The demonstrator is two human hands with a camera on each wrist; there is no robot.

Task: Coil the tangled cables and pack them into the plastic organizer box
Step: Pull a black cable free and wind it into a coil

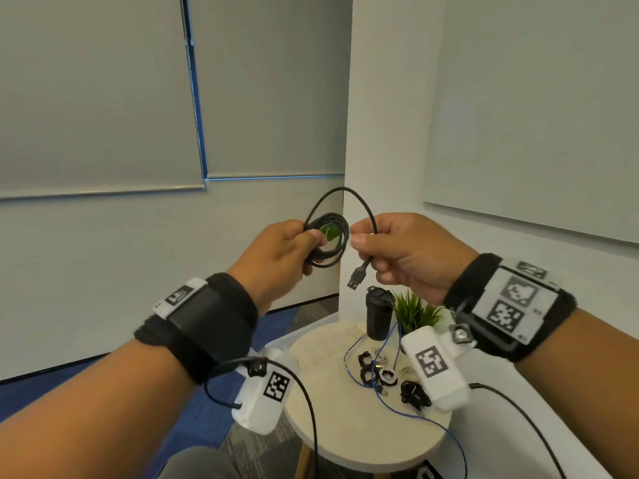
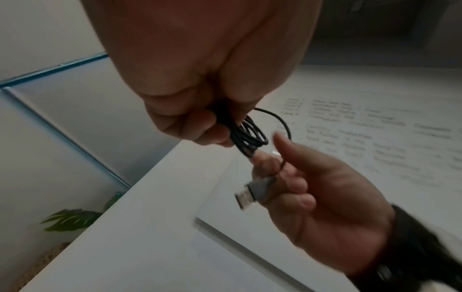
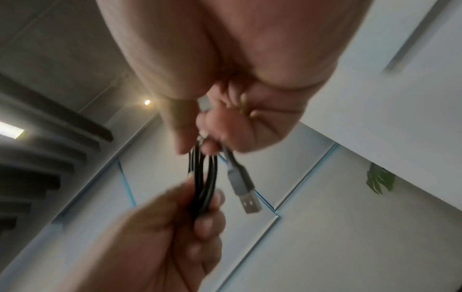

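Head view: your left hand (image 1: 276, 252) pinches a finished bundle of round loops of the black cable (image 1: 326, 243), thumb over the turns, fingers curled behind. Your right hand (image 1: 397, 252), at 3 o'clock from the bundle, grips the last free length; one wide loop arches between the hands, and the USB plug (image 1: 356, 280) hangs at 6 o'clock. Risk: easing the thumb lets the smooth, springy jacket fan open. Below, the round table (image 1: 332, 430) carries a thin blue cable (image 1: 401, 406) and small black ties (image 1: 415, 394). No organizer box is identifiable.

Left wrist view: fingers (image 2: 200, 128) are closed on the stacked strands. The plug, a grey moulded body with a flat metal shell, protrudes from the right-hand fingers (image 2: 297, 195). Risk: the rigid plug may snag a turn when tucked.

Right wrist view: strands run parallel, glossy. Pulling the tail tight would kink the final loop.
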